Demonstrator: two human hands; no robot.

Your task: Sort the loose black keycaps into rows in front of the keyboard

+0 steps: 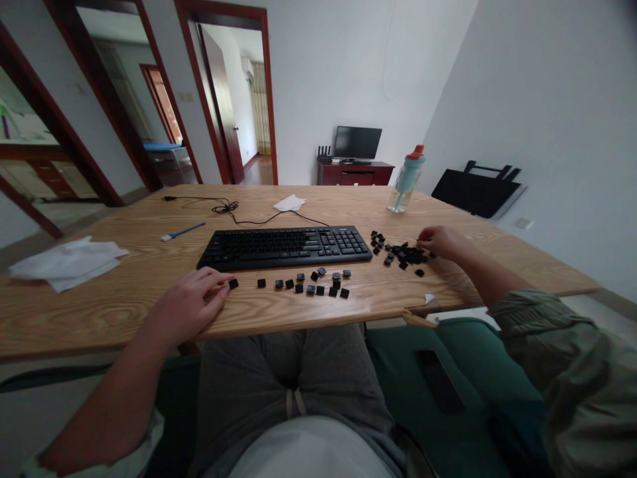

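Observation:
A black keyboard (pixel 288 247) lies on the wooden table, with part of its left side bare of keycaps. My left hand (pixel 192 302) rests by its lower left corner, thumb and forefinger closed at the sides of a black keycap (pixel 233 283) on the tabletop. Rightward from there, several loose keycaps (pixel 311 289) are spread in uneven rows in front of the keyboard, some upside down. At the keyboard's right, my right hand (pixel 440 242) reaches to a pile of keycaps (pixel 405 253). Its fingertips are pinched together at the pile's far edge; what they hold is too small to make out.
A water bottle (pixel 405 182) stands at the back right. The keyboard cable (pixel 226 207), a folded tissue (pixel 289 203) and a blue brush (pixel 184 231) lie behind the keyboard. White paper (pixel 70 262) is at far left. Peeled edging (pixel 418 318) sticks out at the table's front.

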